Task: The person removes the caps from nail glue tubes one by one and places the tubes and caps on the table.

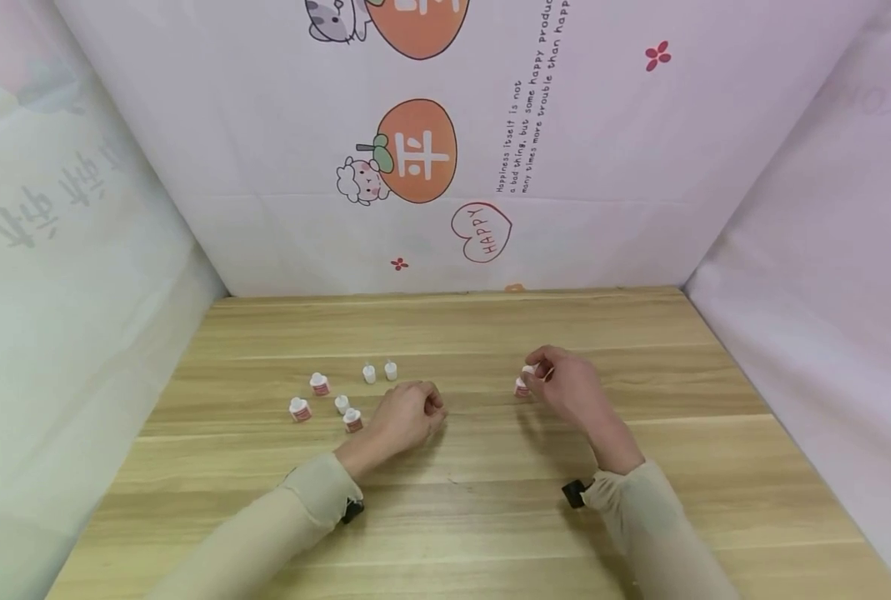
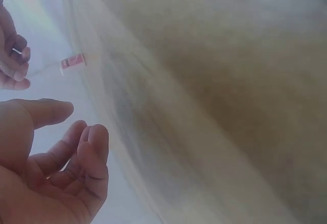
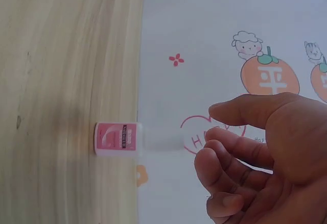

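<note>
A small white bottle with a pink label [image 3: 116, 139] stands upright on the table, right of centre in the head view. Its white top is blurred in the right wrist view. My right hand [image 1: 568, 387] is beside that top, fingers bent loosely; the right wrist view shows a gap between fingertips and bottle. My left hand [image 1: 407, 414] hovers over the table left of centre, its fingers loosely curled around nothing. Close to the left hand are a similar bottle [image 1: 352, 420] and a small white cap [image 1: 342, 404].
Further left stand two more pink-labelled bottles, one bottle [image 1: 319, 384] behind the other bottle [image 1: 299, 409]. Two white caps with thin tips, a left cap [image 1: 369, 374] and a right cap [image 1: 391, 371], stand behind the left hand. Printed white cloth [image 1: 595, 208] walls the wooden table [image 1: 460, 533].
</note>
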The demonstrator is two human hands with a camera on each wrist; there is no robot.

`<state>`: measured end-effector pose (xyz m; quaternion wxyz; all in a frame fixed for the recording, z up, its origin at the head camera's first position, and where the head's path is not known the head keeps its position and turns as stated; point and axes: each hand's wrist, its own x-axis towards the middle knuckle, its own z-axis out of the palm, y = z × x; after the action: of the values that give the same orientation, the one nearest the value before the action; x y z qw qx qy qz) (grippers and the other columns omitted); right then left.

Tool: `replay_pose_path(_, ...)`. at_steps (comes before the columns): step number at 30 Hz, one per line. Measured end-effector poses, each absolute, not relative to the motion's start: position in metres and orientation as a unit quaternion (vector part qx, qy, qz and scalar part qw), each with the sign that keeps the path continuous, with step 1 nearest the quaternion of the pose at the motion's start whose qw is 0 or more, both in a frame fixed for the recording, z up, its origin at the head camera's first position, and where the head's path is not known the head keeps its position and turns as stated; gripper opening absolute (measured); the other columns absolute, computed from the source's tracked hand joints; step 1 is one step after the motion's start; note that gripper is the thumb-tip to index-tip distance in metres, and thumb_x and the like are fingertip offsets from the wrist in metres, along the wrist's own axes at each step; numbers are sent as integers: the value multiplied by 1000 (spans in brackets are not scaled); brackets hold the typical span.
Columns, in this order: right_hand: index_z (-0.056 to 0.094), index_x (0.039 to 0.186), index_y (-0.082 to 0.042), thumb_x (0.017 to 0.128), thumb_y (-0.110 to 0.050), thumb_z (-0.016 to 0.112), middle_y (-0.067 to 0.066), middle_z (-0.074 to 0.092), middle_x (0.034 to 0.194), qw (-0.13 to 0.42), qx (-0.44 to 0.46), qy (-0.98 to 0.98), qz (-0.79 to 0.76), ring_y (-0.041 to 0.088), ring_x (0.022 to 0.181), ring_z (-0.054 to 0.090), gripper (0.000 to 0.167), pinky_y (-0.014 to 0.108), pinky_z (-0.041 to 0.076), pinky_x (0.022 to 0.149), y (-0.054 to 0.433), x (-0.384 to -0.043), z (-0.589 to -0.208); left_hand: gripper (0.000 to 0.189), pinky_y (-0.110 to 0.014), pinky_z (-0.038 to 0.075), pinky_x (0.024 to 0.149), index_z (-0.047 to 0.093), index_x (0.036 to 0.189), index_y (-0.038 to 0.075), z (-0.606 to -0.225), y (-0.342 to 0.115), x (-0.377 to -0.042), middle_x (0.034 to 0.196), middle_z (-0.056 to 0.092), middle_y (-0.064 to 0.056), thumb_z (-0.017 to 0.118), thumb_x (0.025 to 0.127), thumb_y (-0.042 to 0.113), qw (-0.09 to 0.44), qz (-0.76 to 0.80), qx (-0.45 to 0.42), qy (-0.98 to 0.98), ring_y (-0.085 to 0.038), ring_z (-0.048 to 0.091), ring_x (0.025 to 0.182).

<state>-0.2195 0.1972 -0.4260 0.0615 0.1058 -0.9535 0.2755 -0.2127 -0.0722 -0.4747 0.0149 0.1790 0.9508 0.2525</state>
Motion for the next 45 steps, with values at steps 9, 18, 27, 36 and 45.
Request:
replay_pose_path(9, 68, 106, -9, 90, -26, 70, 4, 66, 88, 35, 81, -962, 259, 17, 72, 56, 23, 31, 45, 66, 199, -226, -434, 12, -25, 46, 67, 69, 94, 15, -471, -67, -220, 79, 63, 7, 68, 93, 27, 42, 234, 191, 952, -8, 54, 70)
replay_pose_path(18, 63, 109, -12, 91, -30, 69, 2, 65, 91, 28, 64, -962, 262, 18, 74, 58, 27, 33, 45, 69, 199, -232, -439, 11, -25, 46, 67, 69, 93, 17, -471, -65, -222, 79, 62, 7, 69, 92, 28, 49, 234, 186, 953, -8, 55, 70)
replay_pose_path(27, 65, 105, -10, 91, -27, 69, 3, 69, 92, 17, 65, -962, 265, 19, 81, 61, 22, 34, 47, 72, 197, -238, -447, 9, -26, 47, 68, 68, 92, 16, -473, -67, -224, 79, 63, 7, 70, 91, 24, 49, 238, 183, 953, -8, 55, 71)
replay_pose_path(36, 66, 104, -11, 92, -28, 69, 2, 71, 91, 14, 71, -962, 264, 19, 82, 64, 21, 37, 50, 75, 188, -240, -449, 10, -27, 47, 69, 68, 94, 15, -471, -70, -226, 81, 65, 5, 72, 91, 24, 56, 250, 172, 951, -9, 56, 72)
replay_pose_path(45, 66, 103, -13, 90, -27, 70, -1, 71, 89, 2, 74, -956, 284, 15, 79, 64, 19, 32, 48, 72, 171, -239, -452, 9, -25, 47, 69, 68, 90, 16, -473, -73, -227, 80, 64, 5, 72, 91, 24, 59, 254, 168, 951, -8, 55, 72)
